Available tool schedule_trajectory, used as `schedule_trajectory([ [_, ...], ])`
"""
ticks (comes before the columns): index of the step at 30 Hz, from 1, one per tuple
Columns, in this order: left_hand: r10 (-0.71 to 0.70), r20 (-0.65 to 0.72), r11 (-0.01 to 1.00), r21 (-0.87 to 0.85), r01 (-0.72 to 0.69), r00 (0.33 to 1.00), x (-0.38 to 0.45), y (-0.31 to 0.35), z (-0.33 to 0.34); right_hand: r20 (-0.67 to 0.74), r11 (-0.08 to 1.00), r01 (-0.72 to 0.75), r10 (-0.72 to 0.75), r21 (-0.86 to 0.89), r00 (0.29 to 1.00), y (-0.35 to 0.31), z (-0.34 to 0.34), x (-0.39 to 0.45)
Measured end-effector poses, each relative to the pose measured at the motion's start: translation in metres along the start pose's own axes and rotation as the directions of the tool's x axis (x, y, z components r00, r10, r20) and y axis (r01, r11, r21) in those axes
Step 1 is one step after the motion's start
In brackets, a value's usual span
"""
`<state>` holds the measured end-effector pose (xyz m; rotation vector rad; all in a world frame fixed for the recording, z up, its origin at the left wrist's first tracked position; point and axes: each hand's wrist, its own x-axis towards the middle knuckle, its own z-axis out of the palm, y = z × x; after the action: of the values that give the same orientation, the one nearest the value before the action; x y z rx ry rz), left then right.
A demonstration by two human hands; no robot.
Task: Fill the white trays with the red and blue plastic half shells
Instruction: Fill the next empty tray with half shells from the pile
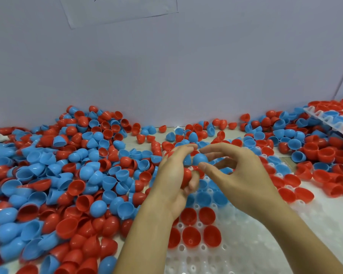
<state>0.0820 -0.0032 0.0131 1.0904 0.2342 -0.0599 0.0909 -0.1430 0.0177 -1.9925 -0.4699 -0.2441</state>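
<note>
Shells (54, 175) heaped on table (131, 144) against pale wall (166, 66).

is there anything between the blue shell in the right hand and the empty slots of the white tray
Nothing visible blocks it. The right hand pinches the blue shell above the white tray, whose near slots lie bare. The left hand, holding a red shell, sits beside it, not below.
</note>
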Motion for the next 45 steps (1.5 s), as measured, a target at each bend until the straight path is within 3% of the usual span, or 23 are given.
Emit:
schedule_trajectory([
  [4, -0.019, 0.083, 0.996, 0.086, 0.012, 0.996, -0.002, -0.001, -0.002, -0.104, 1.0, 0.02, -0.02, -0.005, 0.994, 0.001, 0.002, 0.002],
  [10, 0.079, 0.083, 0.933, 0.344, -0.103, 0.993, 0.002, -0.001, -0.009, -0.196, 0.999, -0.034, 0.039, 0.026, 0.98, 0.009, -0.009, 0.007],
  [13, 0.067, 0.087, 0.937, 0.337, -0.093, 0.994, 0.001, -0.003, -0.01, -0.23, 0.998, -0.046, 0.054, 0.04, 0.972, 0.009, -0.007, 0.007],
  [17, 0.076, -0.041, 0.978, 0.195, -0.067, 0.996, 0.004, -0.003, -0.009, -0.268, 0.999, -0.014, 0.022, 0.032, 0.963, 0.007, -0.009, 0.007],
  [21, 0.063, 0.004, 0.977, 0.205, -0.062, 0.998, 0.004, -0.002, -0.01, -0.144, 0.997, 0.012, -0.023, -0.082, 0.989, 0.006, -0.004, 0.003],
  [25, 0.049, 0.091, 0.939, 0.336, -0.077, 0.995, 0.001, -0.004, -0.007, -0.143, 0.978, 0.013, -0.044, -0.207, 0.989, 0.008, -0.006, 0.004],
  [28, 0.064, 0.032, 0.918, 0.391, -0.071, 0.997, 0.002, -0.002, -0.006, -0.055, 0.971, 0.021, -0.035, -0.24, 0.998, 0.006, -0.023, 0.005],
  [30, 0.074, -0.059, 0.915, 0.401, -0.044, 0.996, 0.003, -0.001, -0.008, 0.109, 0.968, 0.014, 0.014, -0.252, 0.994, 0.002, -0.038, 0.004],
  [32, 0.041, -0.114, 0.94, 0.342, 0.0, 0.993, 0.003, 0.002, -0.01, 0.32, 0.95, -0.045, 0.149, -0.31, 0.935, -0.004, -0.053, 0.003],
  [34, -0.025, -0.123, 0.968, 0.245, 0.055, 0.992, 0.003, 0.005, -0.01, 0.477, 0.903, -0.106, 0.316, -0.416, 0.82, -0.009, -0.061, 0.0],
  [37, -0.09, -0.049, 0.994, 0.057, 0.093, 0.995, 0.001, 0.008, -0.011, 0.529, 0.814, -0.109, 0.465, -0.57, 0.71, -0.012, -0.054, -0.005],
  [41, -0.045, -0.003, 0.998, -0.048, 0.045, 0.999, 0.0, 0.006, -0.011, 0.501, 0.738, -0.039, 0.495, -0.673, 0.71, -0.004, -0.03, -0.009],
  [45, -0.013, -0.04, 0.999, -0.04, 0.011, 0.999, -0.001, 0.003, -0.009, 0.513, 0.75, -0.04, 0.488, -0.66, 0.706, -0.005, -0.027, -0.009],
])
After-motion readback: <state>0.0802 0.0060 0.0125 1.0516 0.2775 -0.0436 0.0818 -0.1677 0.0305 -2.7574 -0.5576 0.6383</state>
